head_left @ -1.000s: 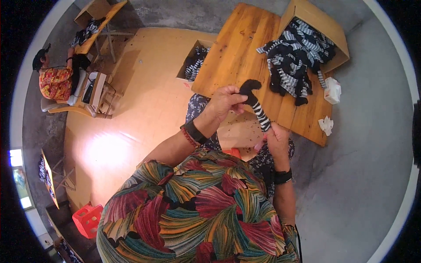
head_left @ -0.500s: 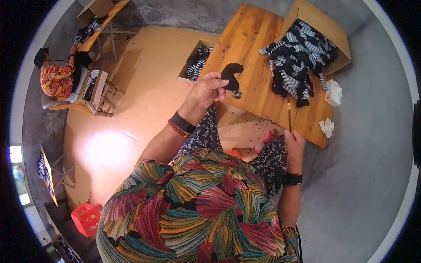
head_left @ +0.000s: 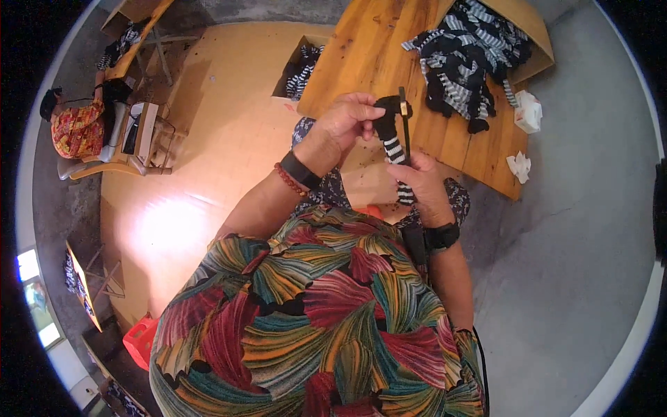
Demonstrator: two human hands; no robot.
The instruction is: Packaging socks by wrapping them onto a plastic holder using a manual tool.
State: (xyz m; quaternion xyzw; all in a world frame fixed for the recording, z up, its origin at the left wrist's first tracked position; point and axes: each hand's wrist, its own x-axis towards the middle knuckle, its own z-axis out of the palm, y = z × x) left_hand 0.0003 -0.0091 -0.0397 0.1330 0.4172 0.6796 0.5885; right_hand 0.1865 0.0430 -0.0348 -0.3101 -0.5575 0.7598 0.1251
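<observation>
By the closed grip of the left hand [head_left: 344,123], the plain black end of a small black-and-white striped knitted piece [head_left: 392,147] is pinched between thumb and fingers. The striped part is clasped under the thumb by the right hand [head_left: 424,184], in whose closed grip a slim dark stick with a gold-coloured band [head_left: 406,135] is also held. Both things are held at the near edge of the orange-brown wooden tabletop [head_left: 375,42]. Toward its right edge, black and grey-striped knitted pieces [head_left: 458,76] are heaped, partly inside a brown cardboard box [head_left: 536,31]. A crumpled white tissue [head_left: 519,167] is seen by the near right corner.
</observation>
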